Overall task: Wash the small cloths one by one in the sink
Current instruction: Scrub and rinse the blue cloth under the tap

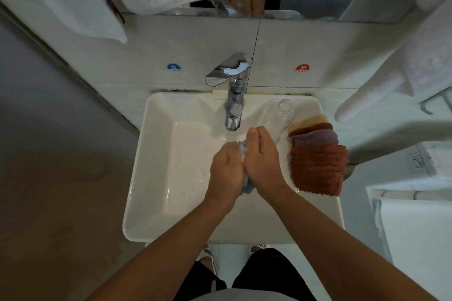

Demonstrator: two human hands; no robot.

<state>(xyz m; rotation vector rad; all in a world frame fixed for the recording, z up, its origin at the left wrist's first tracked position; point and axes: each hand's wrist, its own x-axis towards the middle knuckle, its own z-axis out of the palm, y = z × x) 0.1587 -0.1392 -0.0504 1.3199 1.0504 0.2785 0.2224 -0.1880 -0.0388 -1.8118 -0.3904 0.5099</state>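
From the head view, the left hand (226,170) and right hand (263,157) press a bunched pale blue small cloth (242,148) between them, each grip closed round it, over the white rectangular ceramic sink (151,154) just below the chrome tap (233,95). Close to the right of the right grip, a stack of brown, purple and tan small cloths (318,154) overhangs the rim; a careless elbow could likely knock it in, or splashes could soak it. The clear plastic bottle (285,111) beyond could tip.

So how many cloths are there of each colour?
Blue-grey cloth, squeezed between the left hand and right hand: 1
Brown cloths: 2
Purple-grey cloth: 1
Beige cloth: 1
Total: 5
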